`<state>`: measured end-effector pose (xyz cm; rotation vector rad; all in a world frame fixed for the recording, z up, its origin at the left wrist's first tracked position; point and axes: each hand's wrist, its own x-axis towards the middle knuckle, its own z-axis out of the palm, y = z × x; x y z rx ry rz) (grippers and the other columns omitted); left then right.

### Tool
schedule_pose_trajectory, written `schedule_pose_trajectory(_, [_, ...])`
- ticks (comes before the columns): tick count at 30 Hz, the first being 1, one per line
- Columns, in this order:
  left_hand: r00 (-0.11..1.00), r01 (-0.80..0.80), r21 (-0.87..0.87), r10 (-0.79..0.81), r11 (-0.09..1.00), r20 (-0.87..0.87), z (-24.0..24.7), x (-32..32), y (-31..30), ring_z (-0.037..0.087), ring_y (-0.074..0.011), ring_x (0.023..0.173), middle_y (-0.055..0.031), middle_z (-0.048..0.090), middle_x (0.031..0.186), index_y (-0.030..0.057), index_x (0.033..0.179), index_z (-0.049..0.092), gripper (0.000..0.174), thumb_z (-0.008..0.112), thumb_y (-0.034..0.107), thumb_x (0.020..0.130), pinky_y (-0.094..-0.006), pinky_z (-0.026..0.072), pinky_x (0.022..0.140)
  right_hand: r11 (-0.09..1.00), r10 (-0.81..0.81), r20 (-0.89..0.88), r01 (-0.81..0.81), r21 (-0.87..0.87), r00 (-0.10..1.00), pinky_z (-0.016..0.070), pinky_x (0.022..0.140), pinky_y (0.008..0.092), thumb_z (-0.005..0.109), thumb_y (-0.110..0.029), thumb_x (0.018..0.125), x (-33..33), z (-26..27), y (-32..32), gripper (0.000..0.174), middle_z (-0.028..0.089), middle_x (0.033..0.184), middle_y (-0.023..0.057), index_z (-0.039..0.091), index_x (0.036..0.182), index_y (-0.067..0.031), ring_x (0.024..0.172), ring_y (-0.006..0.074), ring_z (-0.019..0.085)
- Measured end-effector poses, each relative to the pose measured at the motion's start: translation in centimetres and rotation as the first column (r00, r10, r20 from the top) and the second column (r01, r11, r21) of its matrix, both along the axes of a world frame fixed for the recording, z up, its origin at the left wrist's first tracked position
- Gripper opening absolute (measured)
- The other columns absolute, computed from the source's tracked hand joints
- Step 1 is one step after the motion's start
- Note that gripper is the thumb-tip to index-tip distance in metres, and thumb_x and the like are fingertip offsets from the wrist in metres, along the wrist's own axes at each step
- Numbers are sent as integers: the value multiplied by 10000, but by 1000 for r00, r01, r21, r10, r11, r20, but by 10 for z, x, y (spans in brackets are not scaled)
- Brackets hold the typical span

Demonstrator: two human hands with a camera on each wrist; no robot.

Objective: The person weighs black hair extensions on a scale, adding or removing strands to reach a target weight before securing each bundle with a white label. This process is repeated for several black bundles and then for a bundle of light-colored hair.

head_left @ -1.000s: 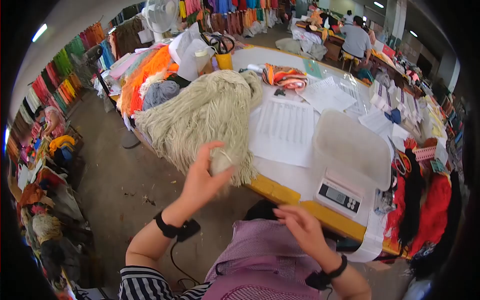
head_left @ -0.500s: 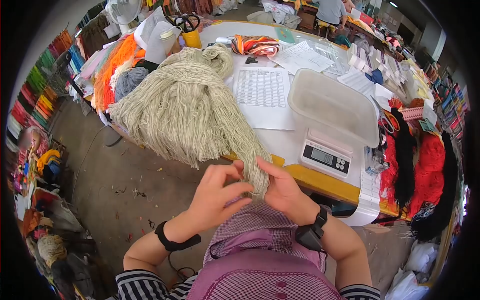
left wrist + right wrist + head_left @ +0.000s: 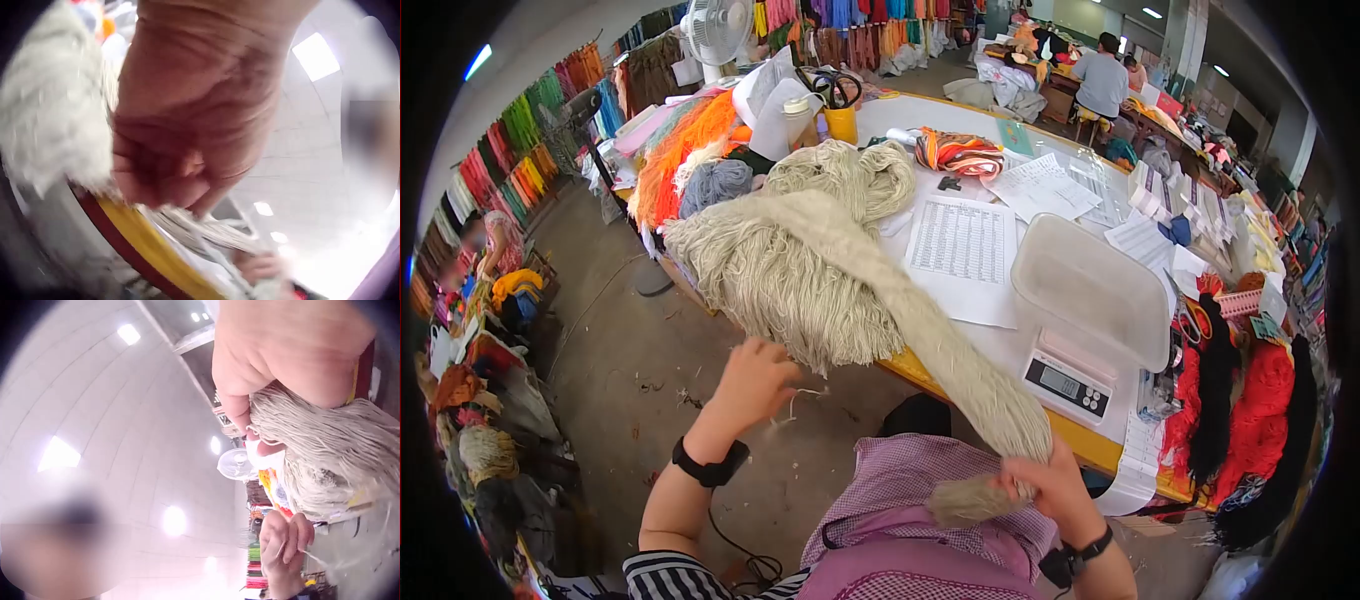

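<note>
A long hank of pale beige-green yarn (image 3: 960,370) stretches from the heap of the same yarn (image 3: 800,290) on the table to my right hand (image 3: 1045,490). That hand grips the hank near its end, and a short tail hangs past the fingers over my lap. My left hand (image 3: 755,385) is held off to the left, in front of the table edge and below the heap. Between its curled fingers it pinches a short, thin piece of string (image 3: 312,556), whose loose end trails out in the right wrist view.
Right of the yarn lie a printed sheet (image 3: 962,250), a translucent plastic tub (image 3: 1090,290) and a digital scale (image 3: 1068,385). Red and black yarn hanks (image 3: 1260,410) lie at the right edge. Behind the heap stand a yellow cup with scissors (image 3: 840,122) and a multicoloured hank (image 3: 960,153).
Both hands were together at the hank's end half a second ago. Now the right hand has carried that end rightward, and the left has moved away leftward with a bit of string.
</note>
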<state>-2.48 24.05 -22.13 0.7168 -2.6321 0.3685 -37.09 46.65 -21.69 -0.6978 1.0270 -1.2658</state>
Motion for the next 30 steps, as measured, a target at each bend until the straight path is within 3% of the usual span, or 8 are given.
schedule_pose_trajectory(2, [982, -146, 491, 187, 859, -35, 35, -17, 6, 645, -243, 688, -80, 680, 747, 108, 896, 734, 218, 676, 315, 861, -318, 484, 616, 999, -43, -160, 47, 23, 986, 539, 653, 320, 637, 28, 832, -2, 11, 17, 460, 627, 876, 100, 464, 1258, 36, 637, 166, 615])
schedule_pose_trajectory(4, [954, -134, 944, 297, 300, 41, 43, -37, 13, 683, -197, 751, -90, 734, 825, 80, 872, 776, 444, 585, 477, 926, -303, 516, 696, 994, -79, -344, 99, 39, 936, 493, 564, 237, 642, 51, 835, -6, 16, 34, 503, 636, 939, 92, 454, 1301, 16, 659, 127, 619])
schedule_pose_trajectory(9, [969, 206, 928, -68, -311, -238, -42, -102, 19, 586, -231, 1163, -171, 590, 1288, -32, 1344, 495, 725, 386, 585, 979, -333, 436, 1018, 992, -127, -346, 116, -52, 930, 500, 617, 265, 671, 58, 798, -18, 24, 68, 475, 650, 986, 122, 541, 1254, 22, 716, 151, 638])
schedule_pose_trajectory(11, [873, 486, 657, 295, -576, -388, -47, -125, 19, 518, -270, 1253, -156, 509, 1386, 12, 1445, 340, 808, 261, 652, 958, -385, 394, 1071, 996, -78, -297, 62, -64, 952, 513, 677, 294, 695, 59, 773, -28, 18, 83, 441, 655, 1009, 140, 597, 1202, 34, 772, 182, 654])
schedule_pose_trajectory(14, [772, 635, 503, 506, -586, -384, -15, -124, 36, 490, -267, 1272, -137, 509, 1375, 26, 1429, 349, 808, 277, 671, 949, -431, 378, 1080, 951, -178, -284, 91, -295, 942, 457, 899, 450, 764, -42, 678, -22, 22, 99, 157, 669, 1020, 256, 720, 792, 56, 980, 352, 639])
schedule_pose_trajectory(17, [728, 685, 447, 509, -575, -459, -21, -117, 27, 471, -300, 1281, -153, 462, 1410, 32, 1422, 357, 793, 325, 664, 945, -486, 367, 1080, 938, -165, -220, 84, -336, 962, 456, 913, 445, 770, -34, 665, -25, 20, 107, 222, 664, 1017, 269, 727, 864, 54, 1012, 385, 635])
schedule_pose_trajectory(22, [175, 981, 10, 874, -192, -454, 23, -104, 0, 423, -327, 1316, -175, 421, 1440, 46, 1446, 338, 728, 333, 603, 977, -459, 344, 1098, 990, -66, -447, 1, -143, 892, 428, 960, 372, 788, -41, 693, -51, -12, 113, 358, 621, 1175, 189, 713, 1041, -1, 1142, 316, 570])
schedule_pose_trajectory(30, [240, 947, -13, 732, -322, -637, 59, -115, 18, 319, -337, 1392, -179, 336, 1510, 71, 1487, 301, 644, 334, 476, 987, -458, 234, 1166, 941, 23, -850, -299, -160, 526, 470, 920, 322, 731, -99, 814, -11, 7, 41, 280, 670, 1048, 115, 683, 1082, -35, 1038, 244, 631])
